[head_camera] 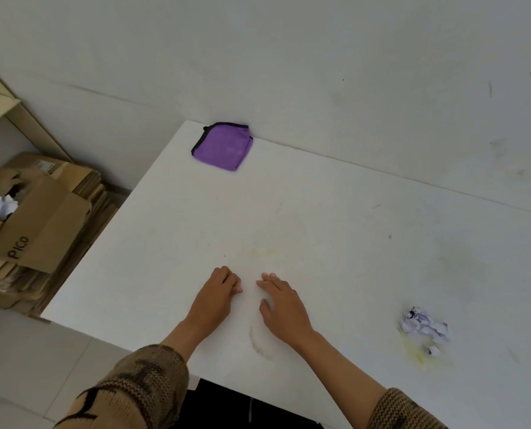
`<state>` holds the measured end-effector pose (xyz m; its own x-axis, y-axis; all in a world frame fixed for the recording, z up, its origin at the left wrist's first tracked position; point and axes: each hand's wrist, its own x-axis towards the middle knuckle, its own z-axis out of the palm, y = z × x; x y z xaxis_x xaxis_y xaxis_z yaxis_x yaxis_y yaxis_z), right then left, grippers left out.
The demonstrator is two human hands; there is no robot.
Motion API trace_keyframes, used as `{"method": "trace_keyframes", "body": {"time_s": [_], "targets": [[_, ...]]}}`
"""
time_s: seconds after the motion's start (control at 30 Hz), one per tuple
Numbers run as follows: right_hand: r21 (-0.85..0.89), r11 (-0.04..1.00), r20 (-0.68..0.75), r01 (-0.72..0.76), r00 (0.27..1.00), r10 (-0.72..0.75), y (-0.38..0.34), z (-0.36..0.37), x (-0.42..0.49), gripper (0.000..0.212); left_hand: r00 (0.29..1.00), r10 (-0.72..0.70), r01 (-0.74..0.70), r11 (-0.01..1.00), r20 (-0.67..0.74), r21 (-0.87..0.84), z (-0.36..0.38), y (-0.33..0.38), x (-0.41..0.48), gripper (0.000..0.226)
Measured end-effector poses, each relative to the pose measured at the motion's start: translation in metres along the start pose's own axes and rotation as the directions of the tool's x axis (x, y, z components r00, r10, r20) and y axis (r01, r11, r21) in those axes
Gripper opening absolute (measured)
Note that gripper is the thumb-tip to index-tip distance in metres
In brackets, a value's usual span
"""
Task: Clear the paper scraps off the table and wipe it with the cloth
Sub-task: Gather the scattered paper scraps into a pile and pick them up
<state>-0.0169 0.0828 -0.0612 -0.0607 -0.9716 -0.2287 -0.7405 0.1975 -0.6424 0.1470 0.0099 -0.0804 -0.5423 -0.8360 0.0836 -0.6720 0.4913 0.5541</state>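
Note:
A folded purple cloth (223, 146) with a black edge lies at the far left corner of the white table (335, 218), against the wall. A crumpled paper ball (425, 324) sits near the front right, with a tiny scrap (433, 350) just below it on a yellowish stain. My left hand (217, 292) rests on the table near the front edge with its fingers curled under, holding nothing. My right hand (284, 305) lies flat beside it, fingers apart and empty. Both hands are well left of the paper ball.
An open cardboard box (38, 230) stands on the floor left of the table on a stack of flattened cartons, with a crumpled paper (1, 206) inside it. A scuffed white wall (350, 72) runs along the table's far edge. A grey smear (259, 343) marks the table front.

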Motion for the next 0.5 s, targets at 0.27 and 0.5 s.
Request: {"method": "trace_keyframes", "body": {"time_s": [0.27,0.5], "targets": [[0.505,0.853,-0.050,-0.132,0.982,0.182,-0.011,-0.022,-0.004,0.019,0.991,-0.078,0.062,0.987,-0.106,-0.147,-0.011,0.009,-0.013,0.017],[0.625,0.779,-0.098,-0.054,0.984,0.147,-0.012,-0.035,-0.014,0.019,0.997,-0.080,0.071,0.918,-0.007,-0.390,-0.020,0.071,0.015,0.027]]}}
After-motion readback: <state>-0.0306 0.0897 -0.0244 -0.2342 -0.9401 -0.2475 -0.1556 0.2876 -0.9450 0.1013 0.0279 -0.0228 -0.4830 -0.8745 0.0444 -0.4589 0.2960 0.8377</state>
